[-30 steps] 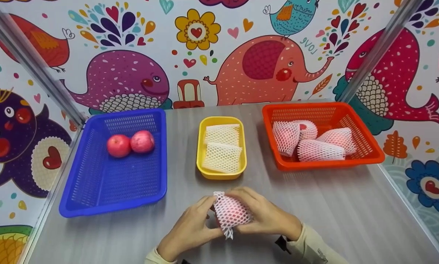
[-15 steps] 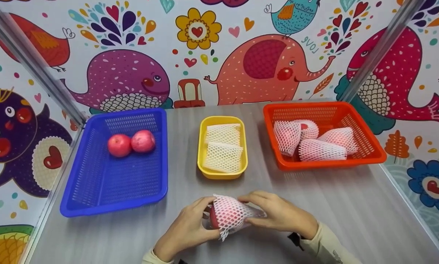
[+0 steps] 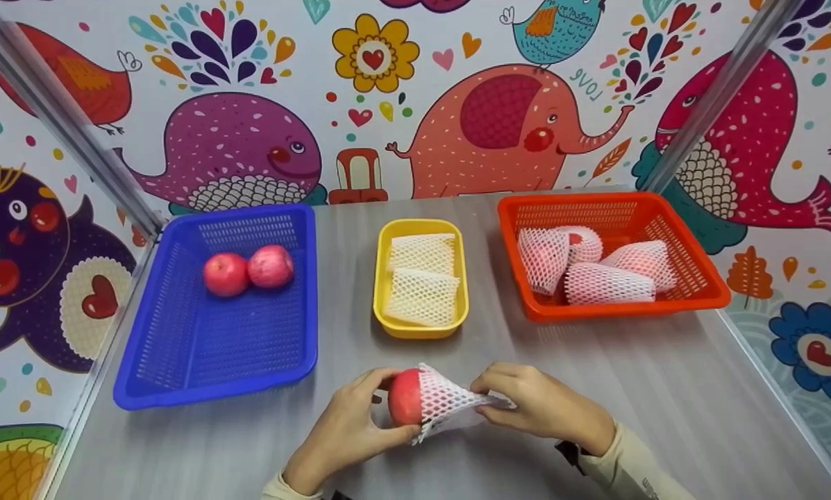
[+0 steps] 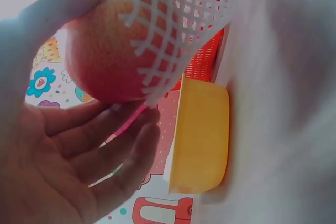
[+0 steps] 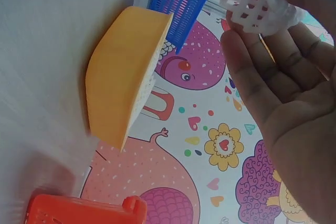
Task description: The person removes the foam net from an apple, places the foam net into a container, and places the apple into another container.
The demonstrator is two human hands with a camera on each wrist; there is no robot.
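A red apple [image 3: 405,398] sits partly inside a white foam net sleeve [image 3: 445,396] near the table's front. My left hand [image 3: 355,426] grips the apple, thumb below and fingers above in the head view. The left wrist view shows the bare side of the apple [image 4: 105,51] against the thumb and fingertips, with the net's cut edge spread over the rest. My right hand [image 3: 543,406] pinches the narrow, gathered end of the net, which is stretched out to the right. In the right wrist view the net end [image 5: 262,11] lies between thumb and fingers.
A blue basket [image 3: 214,396] at left holds two bare apples [image 3: 248,271]. The yellow tray [image 3: 421,332] in the middle holds flat foam nets [image 3: 422,297]. At right, a red basket [image 3: 623,309] contains several netted apples [image 3: 609,281]. A patterned wall stands behind.
My right hand has moved right, drawing the net's end out to a narrow tail. More of the apple's left side shows bare now. My left hand keeps its grip on the apple.
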